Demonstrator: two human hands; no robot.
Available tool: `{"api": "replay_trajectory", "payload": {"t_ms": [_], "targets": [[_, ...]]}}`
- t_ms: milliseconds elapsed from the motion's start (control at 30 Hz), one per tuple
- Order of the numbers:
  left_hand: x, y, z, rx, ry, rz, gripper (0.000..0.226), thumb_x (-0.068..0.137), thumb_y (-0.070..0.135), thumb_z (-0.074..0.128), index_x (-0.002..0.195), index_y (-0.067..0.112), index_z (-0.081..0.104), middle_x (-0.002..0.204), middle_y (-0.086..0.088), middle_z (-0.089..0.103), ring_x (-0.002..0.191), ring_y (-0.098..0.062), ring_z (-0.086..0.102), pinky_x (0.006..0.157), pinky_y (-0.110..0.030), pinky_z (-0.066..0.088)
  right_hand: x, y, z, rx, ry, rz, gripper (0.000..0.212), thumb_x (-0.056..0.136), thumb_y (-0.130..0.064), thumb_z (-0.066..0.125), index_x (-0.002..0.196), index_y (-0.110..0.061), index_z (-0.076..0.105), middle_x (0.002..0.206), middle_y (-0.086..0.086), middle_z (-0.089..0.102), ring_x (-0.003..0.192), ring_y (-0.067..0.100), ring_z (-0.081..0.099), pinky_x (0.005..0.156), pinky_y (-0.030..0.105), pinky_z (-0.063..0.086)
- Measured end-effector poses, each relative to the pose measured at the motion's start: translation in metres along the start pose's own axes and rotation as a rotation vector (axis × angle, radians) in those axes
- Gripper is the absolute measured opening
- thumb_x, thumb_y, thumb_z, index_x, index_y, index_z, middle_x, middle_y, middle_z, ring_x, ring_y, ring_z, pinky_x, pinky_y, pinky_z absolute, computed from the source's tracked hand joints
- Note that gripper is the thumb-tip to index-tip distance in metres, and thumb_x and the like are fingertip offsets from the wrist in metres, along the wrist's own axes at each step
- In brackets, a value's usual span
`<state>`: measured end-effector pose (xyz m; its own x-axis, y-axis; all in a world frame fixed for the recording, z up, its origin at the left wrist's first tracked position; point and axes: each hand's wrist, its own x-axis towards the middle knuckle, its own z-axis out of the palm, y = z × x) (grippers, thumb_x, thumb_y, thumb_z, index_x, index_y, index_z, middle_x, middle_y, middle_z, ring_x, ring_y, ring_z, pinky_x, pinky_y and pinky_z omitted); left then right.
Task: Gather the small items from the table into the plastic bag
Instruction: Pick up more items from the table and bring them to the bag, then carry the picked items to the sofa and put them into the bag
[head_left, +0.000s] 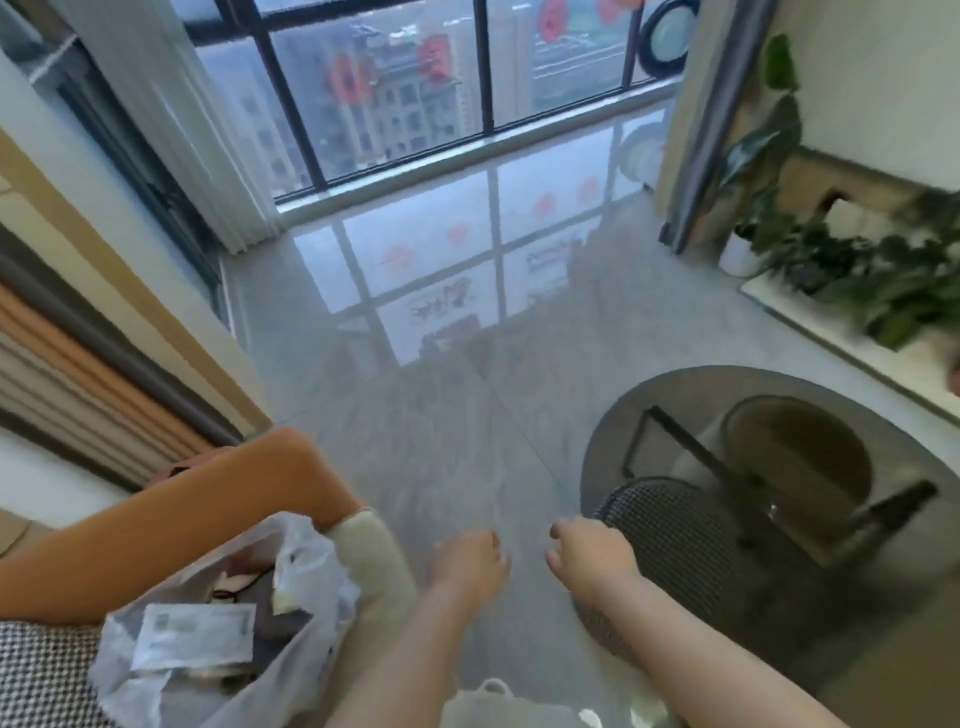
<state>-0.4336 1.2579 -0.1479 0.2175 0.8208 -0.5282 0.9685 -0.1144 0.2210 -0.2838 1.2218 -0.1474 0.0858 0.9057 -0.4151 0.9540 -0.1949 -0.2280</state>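
Head view shows my left hand (470, 564) and right hand (589, 553) stretched out over the glossy floor (441, 364), side by side, apart. The fingers of both hang loosely curled, gripping nothing. The plastic bag (218, 634) sits open at my lower left, beside my left forearm, with a white packet (195, 631) and something dark, perhaps cloth, inside; the blur hides more. A round glass tabletop (623, 415) stands to my right, just beyond my right hand. Potted plants (857, 270) line the far right wall.
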Motion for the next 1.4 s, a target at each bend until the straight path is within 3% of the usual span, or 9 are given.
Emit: {"api": "replay_trajectory", "payload": {"t_ms": [167,333,567,667,833,1067,1400], "targets": [[-0.036,0.121,0.038,0.143,-0.029,0.229,0.037,0.098,0.037,0.041,0.122,0.016,0.059,0.127,-0.009,0.060,0.119,-0.027,0.056,0.095,-0.032,0.044,-0.080,0.116,0.003,0.047,0.103,0.132,0.036,0.094,-0.038,0.044,0.121,-0.016,0.055,0.121,0.004,0.060,0.115,0.026,0.054,0.096,0.039,0.042],[-0.071,0.223,0.084,0.237,-0.032,0.460,0.034,0.095,0.042,0.042,0.109,0.021,0.064,0.111,0.000,0.067,0.104,-0.022,0.062,0.088,-0.033,0.049,-0.156,0.214,0.013,0.126,0.182,0.326,0.034,0.094,-0.040,0.044,0.119,-0.018,0.057,0.117,0.003,0.062,0.110,0.023,0.058,0.092,0.037,0.047],[-0.115,0.335,0.143,0.364,-0.143,0.733,0.031,0.094,0.043,0.045,0.104,0.022,0.065,0.098,0.004,0.068,0.094,-0.018,0.064,0.092,-0.038,0.049,-0.260,0.305,0.035,0.351,0.206,0.721,0.032,0.097,-0.041,0.043,0.118,-0.020,0.055,0.108,-0.002,0.062,0.098,0.015,0.061,0.082,0.026,0.052],[-0.124,0.365,0.158,0.422,-0.213,0.836,0.031,0.095,0.043,0.045,0.106,0.021,0.063,0.100,0.004,0.067,0.094,-0.017,0.064,0.093,-0.037,0.050,-0.296,0.324,0.045,0.391,0.193,0.857,0.035,0.097,-0.042,0.042,0.121,-0.019,0.055,0.113,0.001,0.062,0.102,0.018,0.061,0.077,0.026,0.045],[-0.142,0.418,0.191,0.607,-0.294,1.073,0.032,0.094,0.045,0.043,0.105,0.022,0.062,0.101,0.003,0.066,0.094,-0.018,0.063,0.090,-0.038,0.051,-0.356,0.343,0.064,0.537,0.243,1.113,0.043,0.094,-0.044,0.042,0.127,-0.018,0.054,0.126,0.004,0.060,0.116,0.024,0.055,0.092,0.033,0.046],[-0.175,0.467,0.235,0.851,-0.338,1.385,0.040,0.096,0.042,0.036,0.116,0.017,0.059,0.116,-0.002,0.064,0.104,-0.022,0.061,0.091,-0.035,0.050,-0.422,0.338,0.097,0.727,0.346,1.407,0.046,0.096,-0.043,0.042,0.132,-0.015,0.049,0.128,0.006,0.058,0.116,0.025,0.054,0.088,0.032,0.046],[-0.271,0.500,0.296,0.944,-0.288,1.530,0.042,0.096,0.041,0.036,0.122,0.017,0.058,0.123,-0.003,0.061,0.112,-0.023,0.057,0.090,-0.032,0.043,-0.532,0.341,0.154,0.802,0.414,1.564,0.049,0.096,-0.043,0.041,0.135,-0.015,0.045,0.129,0.006,0.058,0.117,0.024,0.054,0.093,0.033,0.047]]}}
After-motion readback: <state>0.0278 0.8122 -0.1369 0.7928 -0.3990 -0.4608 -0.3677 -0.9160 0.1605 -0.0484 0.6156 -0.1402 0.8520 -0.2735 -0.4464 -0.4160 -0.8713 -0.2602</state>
